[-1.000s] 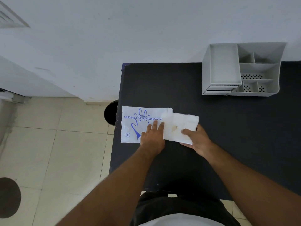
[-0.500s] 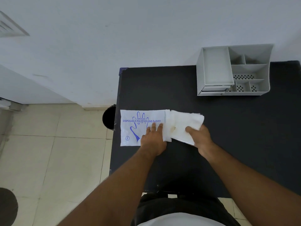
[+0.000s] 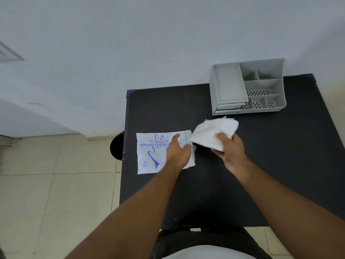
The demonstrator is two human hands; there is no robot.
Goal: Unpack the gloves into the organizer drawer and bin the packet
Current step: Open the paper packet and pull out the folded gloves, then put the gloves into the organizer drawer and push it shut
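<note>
Right hand grip clamped on gloves, lifted just right of packet | left hand flat on packet, fingers spread, holding nothing | step: gloves look fully out; next likely carry to organizer, beyond packet, and open a drawer, both appear closed | bin left of packet, half hidden by table | glove count unclear

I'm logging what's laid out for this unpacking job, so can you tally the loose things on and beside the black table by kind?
Glove packet, printed, flat on the table under the left hand: 1
Stack of white gloves, held by the right hand: 1
Grey organizer with drawers: 1
Black bin beside the table: 1
Total: 4
</note>
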